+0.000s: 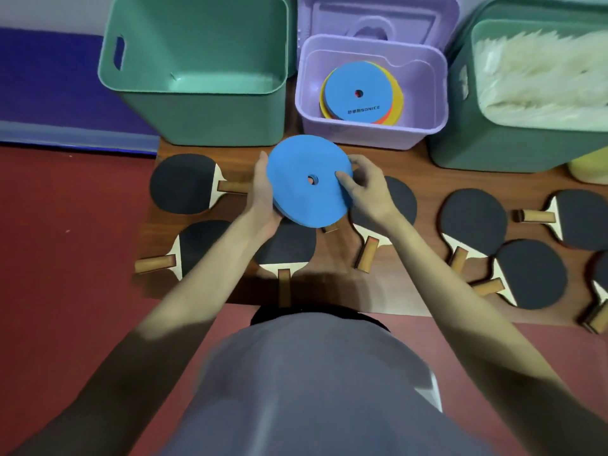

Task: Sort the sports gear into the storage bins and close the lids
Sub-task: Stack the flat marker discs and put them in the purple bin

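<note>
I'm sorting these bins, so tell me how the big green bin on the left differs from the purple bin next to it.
The green bin is larger and taller; the purple bin is smaller and lower. The green bin shows nothing inside, while the purple bin holds a stack of flat discs with a blue one on top. The green bin has a slot handle in its side; none shows on the purple bin. Both stand open on the wooden board.

One view only, from a camera worn on the person's head, looking forward and steeply down. The wide lens bows the scene outward at the frame's edges. The person's own torso fills the bottom, both forearms reaching up the middle. It sits close over the wooden board (pixel 404 291) on the red floor (pixel 65 258); the board's far edge, lined with storage bins (pixel 197 120), lies near the top
</note>
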Tool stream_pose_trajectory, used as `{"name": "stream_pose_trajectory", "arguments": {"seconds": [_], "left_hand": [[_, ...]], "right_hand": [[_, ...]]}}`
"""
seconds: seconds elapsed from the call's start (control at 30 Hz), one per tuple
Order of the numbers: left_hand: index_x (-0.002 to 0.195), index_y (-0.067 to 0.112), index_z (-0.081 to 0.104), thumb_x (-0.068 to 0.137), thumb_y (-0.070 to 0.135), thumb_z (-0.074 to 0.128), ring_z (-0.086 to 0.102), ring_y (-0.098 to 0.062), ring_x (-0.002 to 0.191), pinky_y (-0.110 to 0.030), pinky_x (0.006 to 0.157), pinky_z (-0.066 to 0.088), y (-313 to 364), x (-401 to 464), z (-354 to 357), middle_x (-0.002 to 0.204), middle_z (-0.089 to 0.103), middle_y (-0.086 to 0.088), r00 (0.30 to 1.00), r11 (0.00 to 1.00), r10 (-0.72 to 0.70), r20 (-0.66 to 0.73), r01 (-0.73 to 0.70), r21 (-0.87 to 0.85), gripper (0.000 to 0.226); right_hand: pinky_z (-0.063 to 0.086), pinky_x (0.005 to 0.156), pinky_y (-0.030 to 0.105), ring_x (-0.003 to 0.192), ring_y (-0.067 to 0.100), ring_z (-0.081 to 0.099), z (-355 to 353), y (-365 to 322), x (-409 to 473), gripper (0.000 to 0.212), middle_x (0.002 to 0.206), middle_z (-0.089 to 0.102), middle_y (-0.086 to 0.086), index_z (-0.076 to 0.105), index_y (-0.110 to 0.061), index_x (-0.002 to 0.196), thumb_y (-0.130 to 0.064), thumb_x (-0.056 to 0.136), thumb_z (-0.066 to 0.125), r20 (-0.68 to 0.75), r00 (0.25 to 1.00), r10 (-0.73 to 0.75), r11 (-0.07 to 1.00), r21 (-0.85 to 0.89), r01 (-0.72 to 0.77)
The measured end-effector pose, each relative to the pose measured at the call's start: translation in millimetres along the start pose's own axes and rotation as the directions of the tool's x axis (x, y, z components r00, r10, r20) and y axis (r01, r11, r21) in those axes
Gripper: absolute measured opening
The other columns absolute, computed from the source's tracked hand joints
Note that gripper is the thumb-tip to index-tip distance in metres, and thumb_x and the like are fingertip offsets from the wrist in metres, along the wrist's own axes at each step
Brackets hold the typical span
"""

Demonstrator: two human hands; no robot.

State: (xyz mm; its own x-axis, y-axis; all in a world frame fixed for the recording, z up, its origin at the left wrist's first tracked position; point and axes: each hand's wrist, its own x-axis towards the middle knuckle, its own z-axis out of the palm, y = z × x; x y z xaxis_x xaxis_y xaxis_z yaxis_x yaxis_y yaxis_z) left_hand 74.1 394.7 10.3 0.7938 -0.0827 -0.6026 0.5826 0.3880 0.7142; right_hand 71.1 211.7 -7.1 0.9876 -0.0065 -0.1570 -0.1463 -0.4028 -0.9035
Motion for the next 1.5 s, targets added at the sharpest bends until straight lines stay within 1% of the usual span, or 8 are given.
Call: {"name": "stream_pose_trajectory", "arguments": {"seconds": [0.13,0.33,0.5,0.73,0.9,1.1,1.2,1.5], "left_hand": [[0.12,0.016,0.065,0.1,0.056,0.02,0.067,-0.027,0.106,-0.051,0.098,0.049,0.0,9.5,38.4,0.114,0.07,-0.007,1.0,1.0,0.005,-0.013,-0.005,0.017,0.063],[0.127,0.015,0.06,0.098,0.056,0.023,0.066,-0.03,0.107,-0.052,0.099,0.048,11.8,27.0,86.9,0.118,0.069,-0.009,1.0,1.0,0.0,0.002,0.0,0.006,0.063],[0.119,0.015,0.064,0.101,0.052,0.024,0.065,-0.029,0.107,-0.045,0.096,0.051,36.2,51.0,122.8,0.116,0.069,-0.009,0.998,0.998,0.049,-0.026,-0.05,-0.027,0.057],[0.097,0.024,0.065,0.101,0.049,0.031,0.068,-0.021,0.098,-0.04,0.084,0.056,71.5,101.8,144.6,0.107,0.071,0.0,0.983,0.945,0.141,-0.114,-0.099,0.313,0.042],[0.059,0.018,0.046,0.084,0.049,0.045,0.048,-0.022,0.067,-0.045,0.068,0.052,91.7,157.5,146.9,0.069,0.048,-0.012,0.922,0.613,0.381,-0.066,-0.198,0.765,0.04],[0.056,0.015,0.023,0.09,0.021,0.057,0.032,-0.03,0.064,-0.042,0.062,0.032,97.9,206.0,147.4,0.056,0.03,-0.008,0.894,0.237,0.448,0.018,-0.138,0.962,0.048],[0.056,0.014,0.023,0.091,0.02,0.057,0.051,-0.045,0.086,-0.04,0.065,0.034,91.6,225.5,143.5,0.072,0.044,-0.03,0.913,0.148,0.407,0.026,-0.094,0.984,0.049],[0.093,-0.004,0.057,0.092,0.023,0.056,0.057,-0.039,0.1,-0.039,0.076,0.045,67.6,249.4,127.5,0.106,0.062,-0.024,0.936,0.074,0.351,-0.009,-0.018,0.997,0.027]], "right_hand": [[0.04,0.066,0.009,0.083,0.008,0.055,-31.6,9.8,6.8,0.026,0.101,0.063,-0.004,0.061,-0.008,0.115,-0.023,0.094,0.059,-0.092,0.995,-0.039,0.996,-0.088,0.031],[0.037,0.056,0.009,0.064,-0.006,0.055,-75.4,14.8,31.3,0.019,0.074,0.057,-0.012,0.063,-0.005,0.092,-0.023,0.094,0.059,-0.087,0.996,-0.023,0.997,-0.069,0.017],[0.043,0.057,0.039,0.06,0.021,0.046,-102.7,12.3,72.6,0.044,0.066,0.049,0.012,0.055,0.012,0.086,-0.032,0.096,0.054,-0.057,0.998,0.02,0.998,-0.064,-0.024],[0.027,0.052,0.027,0.06,0.016,0.039,-128.7,5.4,144.5,0.027,0.063,0.044,0.001,0.051,-0.007,0.081,-0.03,0.091,0.062,-0.149,0.989,-0.019,0.985,-0.173,-0.007],[0.024,0.06,0.028,0.074,0.022,0.043,-137.8,9.3,193.3,0.028,0.08,0.05,0.009,0.049,-0.006,0.084,-0.031,0.093,0.058,-0.193,0.98,-0.04,0.95,-0.313,-0.023],[0.025,0.061,0.032,0.076,0.032,0.049,-131.4,26.5,229.2,0.037,0.087,0.057,0.023,0.054,0.005,0.093,-0.032,0.096,0.055,-0.175,0.984,-0.017,0.912,-0.407,-0.057],[0.022,0.06,0.031,0.076,0.033,0.05,-127.1,39.6,236.3,0.032,0.087,0.058,0.024,0.051,0.0,0.088,-0.031,0.096,0.055,-0.151,0.988,-0.032,0.892,-0.45,-0.04],[0.033,0.065,0.039,0.094,0.044,0.057,-113.8,59.0,237.0,0.035,0.102,0.062,0.027,0.049,0.006,0.107,-0.028,0.097,0.051,-0.064,0.998,0.007,0.815,-0.578,-0.043]]}}
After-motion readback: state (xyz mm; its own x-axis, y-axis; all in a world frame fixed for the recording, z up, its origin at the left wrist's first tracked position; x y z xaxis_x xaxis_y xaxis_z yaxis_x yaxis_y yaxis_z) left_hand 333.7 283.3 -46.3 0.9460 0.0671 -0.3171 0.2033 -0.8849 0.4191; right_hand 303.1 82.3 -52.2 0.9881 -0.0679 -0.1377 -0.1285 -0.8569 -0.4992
